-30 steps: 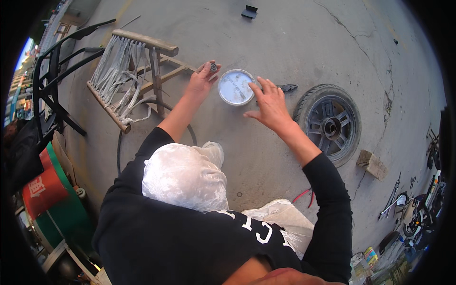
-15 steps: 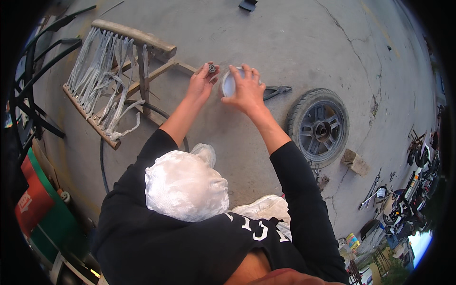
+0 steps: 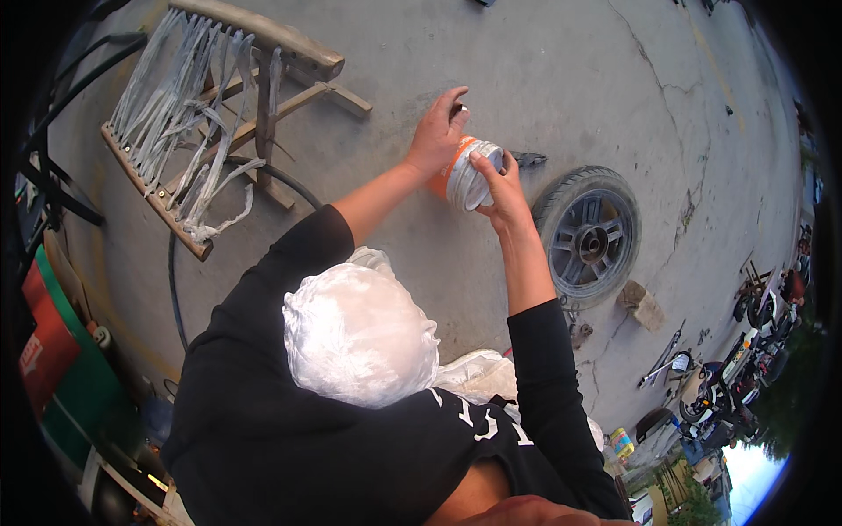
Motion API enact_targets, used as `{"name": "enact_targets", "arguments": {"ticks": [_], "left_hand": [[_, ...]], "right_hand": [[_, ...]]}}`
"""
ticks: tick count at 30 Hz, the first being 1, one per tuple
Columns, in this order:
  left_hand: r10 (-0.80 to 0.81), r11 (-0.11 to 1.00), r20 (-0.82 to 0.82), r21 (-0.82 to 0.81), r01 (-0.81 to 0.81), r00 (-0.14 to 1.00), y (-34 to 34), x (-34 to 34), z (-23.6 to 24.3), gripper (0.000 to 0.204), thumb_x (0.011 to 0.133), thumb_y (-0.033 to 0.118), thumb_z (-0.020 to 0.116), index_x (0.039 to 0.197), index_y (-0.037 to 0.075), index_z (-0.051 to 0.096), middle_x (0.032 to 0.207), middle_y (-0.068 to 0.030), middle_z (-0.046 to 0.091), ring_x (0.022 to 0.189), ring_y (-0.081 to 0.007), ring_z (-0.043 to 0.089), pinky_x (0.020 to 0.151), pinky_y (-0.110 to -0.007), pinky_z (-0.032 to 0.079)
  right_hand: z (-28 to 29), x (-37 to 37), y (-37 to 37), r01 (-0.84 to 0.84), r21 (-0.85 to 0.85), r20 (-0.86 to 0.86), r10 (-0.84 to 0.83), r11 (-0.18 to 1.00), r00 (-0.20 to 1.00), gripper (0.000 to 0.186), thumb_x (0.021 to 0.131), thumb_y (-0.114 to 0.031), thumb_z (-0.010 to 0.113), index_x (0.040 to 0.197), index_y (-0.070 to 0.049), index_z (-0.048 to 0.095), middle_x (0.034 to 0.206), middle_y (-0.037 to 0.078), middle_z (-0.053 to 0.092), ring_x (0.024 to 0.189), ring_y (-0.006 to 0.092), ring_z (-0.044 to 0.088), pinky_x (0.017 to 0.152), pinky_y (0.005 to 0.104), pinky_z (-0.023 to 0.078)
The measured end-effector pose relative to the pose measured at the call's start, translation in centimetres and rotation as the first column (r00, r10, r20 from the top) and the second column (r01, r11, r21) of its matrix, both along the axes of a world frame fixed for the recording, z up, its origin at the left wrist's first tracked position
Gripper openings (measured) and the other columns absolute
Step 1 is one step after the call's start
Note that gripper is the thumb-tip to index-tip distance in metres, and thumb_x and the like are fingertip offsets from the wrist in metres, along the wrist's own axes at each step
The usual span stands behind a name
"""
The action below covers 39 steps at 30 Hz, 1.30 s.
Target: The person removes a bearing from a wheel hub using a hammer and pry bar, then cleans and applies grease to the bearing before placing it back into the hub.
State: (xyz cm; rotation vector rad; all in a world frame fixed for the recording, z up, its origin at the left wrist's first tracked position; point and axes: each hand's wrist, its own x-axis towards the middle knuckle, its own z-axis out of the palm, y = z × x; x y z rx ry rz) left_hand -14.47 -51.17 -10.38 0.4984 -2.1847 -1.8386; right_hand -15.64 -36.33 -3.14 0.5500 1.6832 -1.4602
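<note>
My right hand [image 3: 507, 195] is wrapped round an orange and white tub [image 3: 462, 175], held tilted off the ground with its pale round end toward the fingers. Whether that end is open or lidded I cannot tell. Just left of it, my left hand [image 3: 436, 136] is closed with a small dark bearing [image 3: 458, 109] between thumb and fingers, mostly hidden by them. Its lower edge touches or nearly touches the tub's side. Behind the right hand a dark pliers-like tool [image 3: 530, 159] lies on the ground, partly covered.
A spoked wheel with a tyre [image 3: 542, 210] lies to the right, beside a block [image 3: 641, 305]. At left stand a wooden stool [image 3: 263, 31] with torn pale strips and a black hose [image 3: 303, 190]. White plastic [image 3: 360, 337] covers my knee. Motorcycles [image 3: 737, 377] are far right.
Both hands have come nearer my body, the left one also moving right toward the tub. The tub has turned, so its orange side now shows. The bearing is more hidden by fingers.
</note>
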Motion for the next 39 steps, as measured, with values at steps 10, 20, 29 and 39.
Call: {"name": "enact_targets", "arguments": {"ticks": [10, 20, 29, 39], "left_hand": [[-0.177, 0.976, 0.099, 0.148, 0.162, 0.979, -1.2, -2.7, 0.8, 0.041, 0.095, 0.014, 0.055, 0.135, 0.01, 0.046, 0.109, -0.0159, 0.06, 0.072, -0.0223, 0.07, 0.068, -0.034, 0.054], [-0.282, 0.876, 0.075, 0.427, 0.224, 0.957, -5.9, -4.1, -2.7, 0.043, 0.099, 0.016, 0.052, 0.139, 0.005, 0.043, 0.11, -0.0138, 0.056, 0.077, -0.0176, 0.069, 0.071, -0.027, 0.056], [-0.17, 0.854, 0.123, 0.513, 0.084, 0.978, -10.1, -1.2, -5.5, 0.042, 0.099, 0.018, 0.055, 0.136, 0.002, 0.046, 0.113, -0.0128, 0.062, 0.084, -0.0134, 0.065, 0.075, -0.026, 0.055], [0.024, 0.952, 0.011, 0.304, -0.026, 1.0, -12.1, -0.8, -0.6, 0.033, 0.096, 0.024, 0.062, 0.123, 0.004, 0.062, 0.105, -0.0047, 0.07, 0.089, -0.0083, 0.059, 0.078, -0.024, 0.047]], "right_hand": [[-2.5, 1.5, 0.3, -0.265, 0.346, -0.694, 0.436, 0.9, 0.573, 0.104, 0.063, -0.034, 0.089, 0.147, -0.014, 0.032, 0.148, 0.019, 0.03, 0.136, 0.0406, 0.031, 0.108, 0.0553, 0.034], [2.4, -3.7, 0.7, -0.632, 0.473, -0.805, 0.593, 0.614, -0.026, 0.104, 0.055, -0.027, 0.09, 0.146, -0.022, 0.039, 0.149, 0.011, 0.031, 0.14, 0.0341, 0.03, 0.112, 0.0538, 0.031], [-3.1, 5.1, 6.2, 0.134, -0.567, 0.179, -0.037, 0.813, 0.983, 0.098, 0.079, -0.035, 0.073, 0.154, -0.007, 0.017, 0.152, 0.013, 0.03, 0.141, 0.0287, 0.032, 0.114, 0.0441, 0.03], [-0.5, 1.3, 0.2, -0.343, 0.505, -0.785, 0.587, 0.792, 0.197, 0.034, 0.082, 0.005, 0.052, 0.114, -0.003, 0.061, 0.117, 0.009, 0.064, 0.098, 0.0263, 0.059, 0.085, 0.0387, 0.047]]}}
